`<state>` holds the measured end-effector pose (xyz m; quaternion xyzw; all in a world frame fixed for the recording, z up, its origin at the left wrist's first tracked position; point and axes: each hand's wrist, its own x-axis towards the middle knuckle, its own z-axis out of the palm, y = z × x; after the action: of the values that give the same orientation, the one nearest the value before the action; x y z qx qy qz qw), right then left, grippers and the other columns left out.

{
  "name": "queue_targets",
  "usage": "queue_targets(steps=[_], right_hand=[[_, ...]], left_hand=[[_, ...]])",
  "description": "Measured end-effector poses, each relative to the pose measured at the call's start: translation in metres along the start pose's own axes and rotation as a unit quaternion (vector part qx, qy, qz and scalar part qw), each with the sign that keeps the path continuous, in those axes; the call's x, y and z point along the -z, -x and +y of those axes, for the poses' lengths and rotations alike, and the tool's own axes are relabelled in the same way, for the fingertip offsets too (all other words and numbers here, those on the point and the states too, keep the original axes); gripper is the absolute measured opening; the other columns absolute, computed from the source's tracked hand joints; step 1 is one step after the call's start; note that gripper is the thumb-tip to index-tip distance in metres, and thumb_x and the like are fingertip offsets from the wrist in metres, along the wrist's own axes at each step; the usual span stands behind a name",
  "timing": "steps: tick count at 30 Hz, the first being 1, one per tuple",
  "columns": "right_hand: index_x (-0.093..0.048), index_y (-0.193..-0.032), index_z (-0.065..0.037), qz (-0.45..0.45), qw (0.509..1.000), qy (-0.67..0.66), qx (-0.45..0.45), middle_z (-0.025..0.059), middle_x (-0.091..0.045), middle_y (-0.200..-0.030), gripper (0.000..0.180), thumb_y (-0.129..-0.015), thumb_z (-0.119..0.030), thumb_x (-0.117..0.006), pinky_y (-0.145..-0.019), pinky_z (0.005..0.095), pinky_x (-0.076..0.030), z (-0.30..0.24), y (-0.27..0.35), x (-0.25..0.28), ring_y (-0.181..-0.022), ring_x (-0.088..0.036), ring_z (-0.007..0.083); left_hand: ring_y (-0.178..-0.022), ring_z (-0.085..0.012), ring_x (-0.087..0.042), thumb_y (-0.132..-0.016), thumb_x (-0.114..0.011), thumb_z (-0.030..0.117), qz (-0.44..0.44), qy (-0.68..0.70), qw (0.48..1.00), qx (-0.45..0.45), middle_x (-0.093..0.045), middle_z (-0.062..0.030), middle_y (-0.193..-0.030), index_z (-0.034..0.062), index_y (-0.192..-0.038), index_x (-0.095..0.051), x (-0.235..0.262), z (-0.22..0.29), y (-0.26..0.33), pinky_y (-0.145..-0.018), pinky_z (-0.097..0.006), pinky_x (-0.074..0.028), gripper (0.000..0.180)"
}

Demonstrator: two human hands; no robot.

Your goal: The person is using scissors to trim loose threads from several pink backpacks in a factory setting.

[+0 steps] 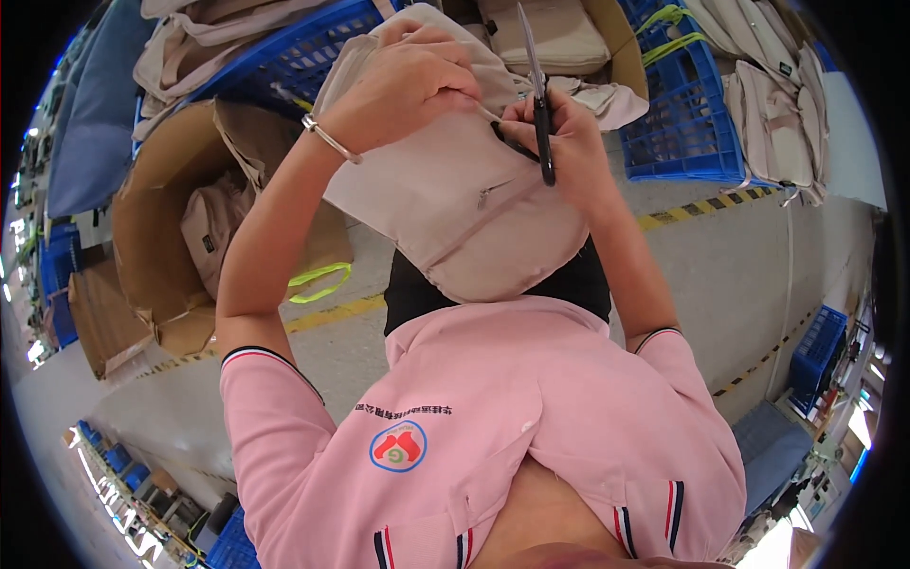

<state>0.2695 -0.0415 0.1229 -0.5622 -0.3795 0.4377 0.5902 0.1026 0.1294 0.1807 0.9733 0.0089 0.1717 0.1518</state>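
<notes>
A light beige fabric bag (417, 185) with a zipped pocket rests against my lap and slants away from me. My left hand (412, 85), a silver bangle at its wrist, lies over the bag's far part with its fingers curled and pinching the fabric near a seam. Scissors (542, 128) with black handles are held in my right hand (573, 142) beside the bag's right edge. Their blades point up and away from me. The right fingertips come close to the left ones at the seam; what lies between them is too small to make out.
An open cardboard box (161, 190) with a beige bag inside stands at the left. Blue plastic crates (678, 142) with more beige bags are at the far right, another (284, 52) at the far left. A second carton (621, 43) stands beyond my right hand. Yellow-black tape (706, 207) marks the floor.
</notes>
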Motion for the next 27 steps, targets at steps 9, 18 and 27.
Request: queue_targets(steps=[9, 18, 27], right_hand=[[-0.056, -0.099, -0.002, 0.153, 0.909, 0.382, 0.059, 0.0095, -0.063, -0.08, 0.046, -0.075, -0.028, -0.086, -0.068, 0.0308, -0.049, -0.007, 0.049, 0.031, -0.07, -0.058, 0.0196], [-0.056, -0.099, -0.001, 0.025, 0.822, 0.539, 0.18, 0.0135, -0.055, -0.089, 0.053, -0.072, -0.036, -0.085, -0.068, 0.0436, -0.049, -0.014, 0.059, 0.044, -0.084, -0.059, 0.0367], [-0.057, -0.09, -0.003, -0.057, 0.795, 0.582, 0.161, 0.0116, -0.059, -0.084, 0.05, -0.076, -0.045, -0.079, -0.061, 0.0429, -0.05, -0.012, 0.047, 0.044, -0.076, -0.063, 0.0342]], left_hand=[[-0.101, -0.0177, -0.056, -0.085, -0.068, 0.018, -0.002, 0.0, 0.999, 0.034, -0.063, 0.002, -0.09, 0.0096, -0.084, -0.07, -0.004, -0.001, 0.007, -0.102, -0.037, -0.031, 0.009], [-0.103, -0.0169, -0.056, -0.087, -0.069, 0.018, 0.007, 0.019, 0.998, 0.056, -0.063, 0.0029, -0.092, 0.0096, -0.086, -0.071, 0.004, 0.003, 0.017, -0.101, -0.036, -0.031, 0.008], [-0.102, -0.0172, -0.056, -0.086, -0.069, 0.017, 0.029, 0.028, 0.998, 0.045, -0.062, 0.003, -0.092, 0.0103, -0.086, -0.072, 0.006, 0.003, 0.023, -0.099, -0.037, -0.032, 0.007]])
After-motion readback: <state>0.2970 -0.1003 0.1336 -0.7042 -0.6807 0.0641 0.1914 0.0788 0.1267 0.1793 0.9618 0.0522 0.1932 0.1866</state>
